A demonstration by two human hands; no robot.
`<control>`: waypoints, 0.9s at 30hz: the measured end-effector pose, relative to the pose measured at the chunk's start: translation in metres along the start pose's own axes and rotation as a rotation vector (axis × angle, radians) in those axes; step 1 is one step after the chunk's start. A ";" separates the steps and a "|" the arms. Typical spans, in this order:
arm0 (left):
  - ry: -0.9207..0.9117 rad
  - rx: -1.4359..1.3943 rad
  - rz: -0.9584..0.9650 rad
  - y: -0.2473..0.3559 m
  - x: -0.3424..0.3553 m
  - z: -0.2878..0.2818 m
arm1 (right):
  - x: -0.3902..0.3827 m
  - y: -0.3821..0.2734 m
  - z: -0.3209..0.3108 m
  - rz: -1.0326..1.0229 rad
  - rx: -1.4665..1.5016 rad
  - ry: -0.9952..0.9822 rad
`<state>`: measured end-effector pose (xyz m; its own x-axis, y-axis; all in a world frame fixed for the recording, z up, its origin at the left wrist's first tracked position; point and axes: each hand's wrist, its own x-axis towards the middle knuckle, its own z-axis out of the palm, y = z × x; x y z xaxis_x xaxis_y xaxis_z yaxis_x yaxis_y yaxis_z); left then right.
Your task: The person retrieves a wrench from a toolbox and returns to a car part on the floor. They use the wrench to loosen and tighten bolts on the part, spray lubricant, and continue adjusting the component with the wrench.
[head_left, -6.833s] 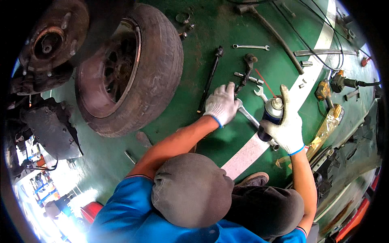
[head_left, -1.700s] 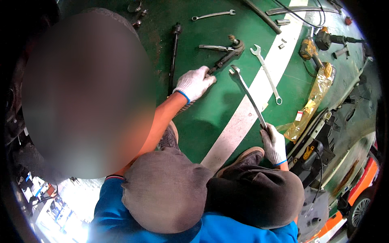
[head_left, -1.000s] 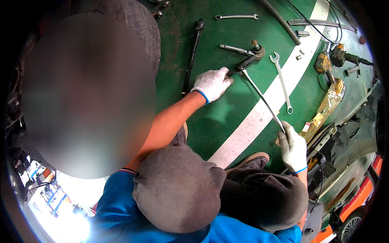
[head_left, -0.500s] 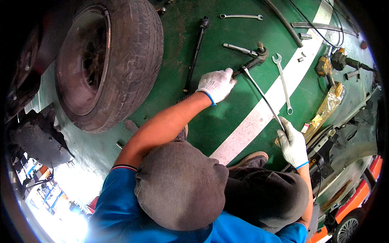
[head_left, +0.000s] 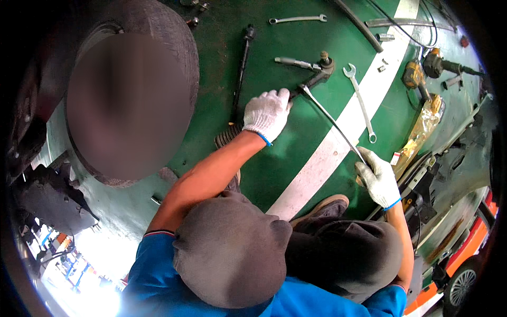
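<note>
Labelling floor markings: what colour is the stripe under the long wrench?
White stripe on the green floor, clearest in the head view.

Both gloved hands reach out, arms spread.
Left hand (head_left: 267, 112) sits at twelve o'clock, fingers curled down; right hand (head_left: 377, 179) at three o'clock, fist closed.

Green floor (head_left: 296, 164), white stripe (head_left: 338, 148) running diagonally across. On floor: tyre (head_left: 179, 47) at left, long rod (head_left: 240, 68) beside it, spanner (head_left: 297, 19) at top, second spanner (head_left: 360, 103) on stripe, tie-rod end (head_left: 317, 71) with thin bar (head_left: 332, 119) attached, small sockets (head_left: 384, 38), drill (head_left: 413, 74) at right edge, hoses (head_left: 359, 24).
</note>
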<state>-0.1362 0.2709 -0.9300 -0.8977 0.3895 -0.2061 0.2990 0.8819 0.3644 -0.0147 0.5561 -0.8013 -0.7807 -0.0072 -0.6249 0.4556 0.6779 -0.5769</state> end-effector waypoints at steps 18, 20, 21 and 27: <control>-0.297 -0.105 -0.439 -0.031 -0.044 -0.141 | 0.039 0.103 0.087 0.047 0.079 -0.066; -0.384 -0.017 -0.462 -0.037 -0.074 -0.178 | 0.042 0.098 0.085 0.081 0.059 -0.090; -0.423 -0.012 -0.480 -0.037 -0.092 -0.195 | 0.045 0.095 0.083 0.091 0.051 -0.090; -0.829 0.098 -0.826 0.008 -0.282 -0.349 | 0.046 0.095 0.094 0.201 0.060 -0.075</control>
<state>0.0066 0.0749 -0.5519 -0.3560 -0.2892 -0.8886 -0.2198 0.9501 -0.2212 0.0327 0.5511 -0.9341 -0.6385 0.0678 -0.7666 0.6252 0.6266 -0.4653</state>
